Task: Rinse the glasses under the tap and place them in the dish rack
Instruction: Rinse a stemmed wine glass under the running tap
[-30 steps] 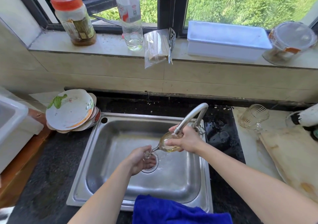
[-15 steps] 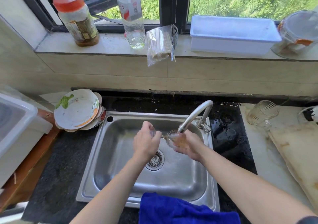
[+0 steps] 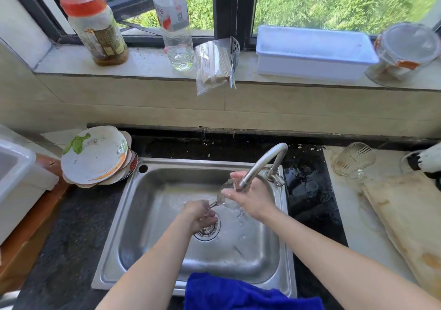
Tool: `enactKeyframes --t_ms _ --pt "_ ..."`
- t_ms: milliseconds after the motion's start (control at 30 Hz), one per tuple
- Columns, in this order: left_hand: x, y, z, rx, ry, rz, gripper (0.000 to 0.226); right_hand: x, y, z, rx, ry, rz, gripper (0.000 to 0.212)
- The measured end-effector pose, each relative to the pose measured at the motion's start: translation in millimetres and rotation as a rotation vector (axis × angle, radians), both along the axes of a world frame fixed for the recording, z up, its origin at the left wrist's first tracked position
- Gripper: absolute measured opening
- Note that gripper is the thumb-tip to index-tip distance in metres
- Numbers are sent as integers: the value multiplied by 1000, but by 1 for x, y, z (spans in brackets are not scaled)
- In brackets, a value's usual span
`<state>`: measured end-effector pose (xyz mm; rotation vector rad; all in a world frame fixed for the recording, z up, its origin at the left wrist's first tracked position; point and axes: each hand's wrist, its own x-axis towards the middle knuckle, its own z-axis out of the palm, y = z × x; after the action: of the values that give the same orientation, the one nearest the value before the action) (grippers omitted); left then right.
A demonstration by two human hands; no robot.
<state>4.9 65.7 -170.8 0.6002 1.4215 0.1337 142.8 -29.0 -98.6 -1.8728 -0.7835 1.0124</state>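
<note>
A clear stemmed glass (image 3: 224,194) lies tilted under the spout of the curved steel tap (image 3: 262,164), over the steel sink (image 3: 152,214). My left hand (image 3: 199,215) grips its stem and foot above the drain. My right hand (image 3: 250,195) curls round the bowl just below the spout, and water splashes there. A second ribbed glass (image 3: 353,158) lies on its side on the pale counter at the right. A white plastic rack or tub (image 3: 16,181) shows at the left edge.
A stack of dirty plates (image 3: 95,157) leans at the sink's back left corner. A blue cloth (image 3: 238,293) hangs over the front rim. A wooden board (image 3: 410,224) lies at the right. Jars, a bottle and a white tray (image 3: 312,52) line the windowsill.
My left hand has dropped from level with the spout to just above the drain, tilting the glass stem-down. My right hand stays on the bowl under the tap.
</note>
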Motion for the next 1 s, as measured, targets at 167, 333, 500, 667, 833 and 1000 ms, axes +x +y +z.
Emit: enactKeyframes --t_ms 167,333,500,667,833,1000 --pt "24 4 -15 -75 -221 172 8 12 -26 -16 125 -516 23 34" --pt "40 11 -13 -84 -162 -25 10 22 -33 -21 266 -823 126 29" --pt "51 18 -14 -48 -104 130 7 29 -32 -22 196 -779 375 26" --pt "59 21 -11 104 -205 191 10 24 -27 -11 -72 -703 494 39" --pt "48 37 -9 188 -237 259 10 16 -28 -4 -59 -643 541 37" --pt "46 31 -11 183 -210 180 10 10 -14 -8 -121 -703 560 36"
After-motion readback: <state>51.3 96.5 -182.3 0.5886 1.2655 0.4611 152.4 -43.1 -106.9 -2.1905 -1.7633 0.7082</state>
